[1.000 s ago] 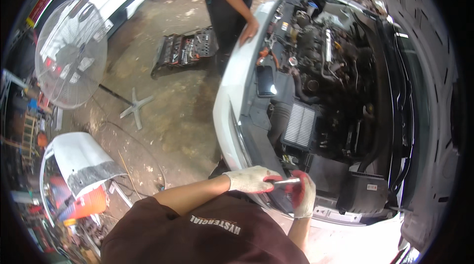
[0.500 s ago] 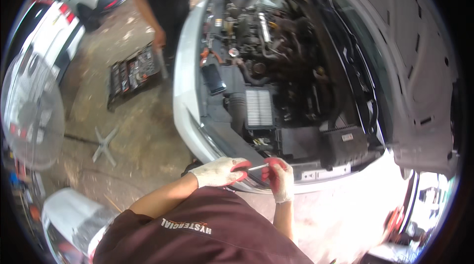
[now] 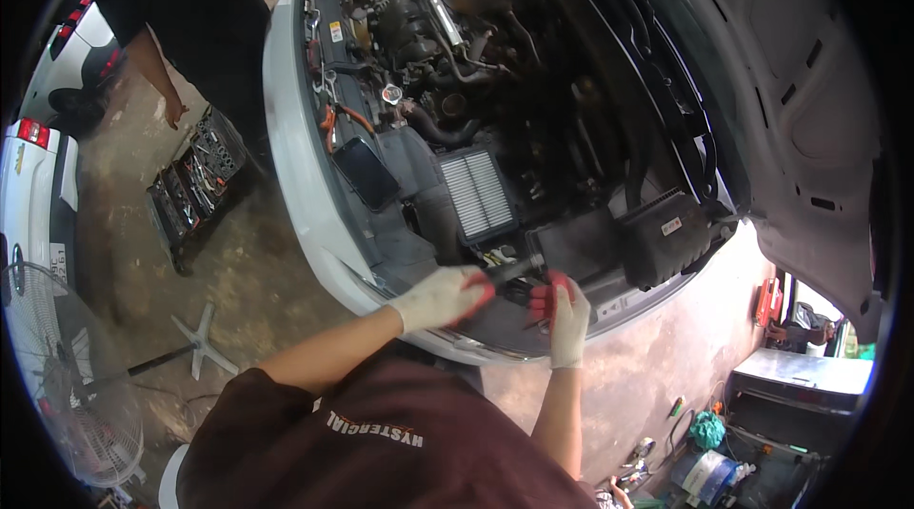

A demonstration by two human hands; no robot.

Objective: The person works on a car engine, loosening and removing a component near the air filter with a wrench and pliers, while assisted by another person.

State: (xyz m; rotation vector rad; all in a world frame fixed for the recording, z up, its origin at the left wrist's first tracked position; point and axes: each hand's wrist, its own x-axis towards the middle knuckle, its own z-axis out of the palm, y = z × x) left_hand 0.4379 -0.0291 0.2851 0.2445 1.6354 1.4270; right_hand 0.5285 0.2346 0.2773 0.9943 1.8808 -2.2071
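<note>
The left hand (image 3: 443, 299), gloved in white knit with red-coated fingers, is closed around a blurred, black, tube-shaped object (image 3: 511, 270) — it points rightward, just below a white, pleated, rectangular filter (image 3: 476, 193) in the dark engine bay (image 3: 571, 142). The right hand (image 3: 566, 313), gloved alike, curls narrowly near the object's far end — whether it grips anything, I cannot tell.

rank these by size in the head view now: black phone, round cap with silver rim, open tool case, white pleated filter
1. open tool case
2. white pleated filter
3. black phone
4. round cap
</note>
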